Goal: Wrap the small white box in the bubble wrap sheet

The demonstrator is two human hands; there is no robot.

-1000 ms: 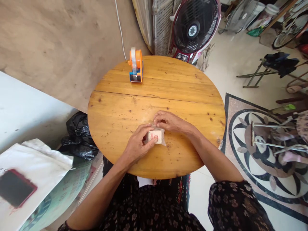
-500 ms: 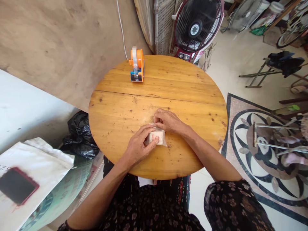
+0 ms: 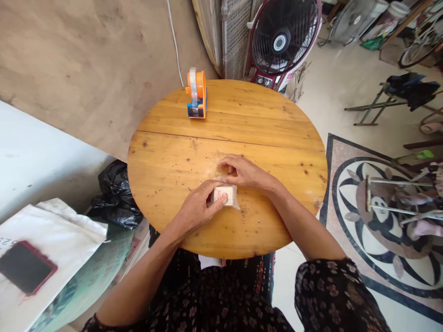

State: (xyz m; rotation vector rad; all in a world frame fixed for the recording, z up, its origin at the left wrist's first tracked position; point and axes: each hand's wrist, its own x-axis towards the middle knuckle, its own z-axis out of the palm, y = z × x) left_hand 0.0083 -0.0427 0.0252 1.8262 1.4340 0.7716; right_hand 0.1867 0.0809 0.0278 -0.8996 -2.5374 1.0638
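Note:
A small cream-coloured block [image 3: 228, 190] with red markings lies on the round wooden table [image 3: 166, 184], loosely wrapped in clear plastic [image 3: 236, 204]. My left hand [image 3: 200, 205] grips it from the left, thumb on its near face and fingers along the far side. At the block's far edge is my right hand [image 3: 244, 171], its index finger lifted and parted from the thumb. The right thumb is low by the plastic's far edge; whether it touches the film I cannot tell.
An orange and blue tape dispenser [image 3: 197, 94] stands at the table's back left. Behind the table is a dark red fan [image 3: 280, 44]. To the left lie a black plastic bag [image 3: 116, 196] and a dark phone-like tablet [image 3: 26, 267] on a white bag.
My right fingers have come apart from a pinch at the plastic's far edge, the index finger now lifted. My left hand stays on the block, its fingers slightly closer in.

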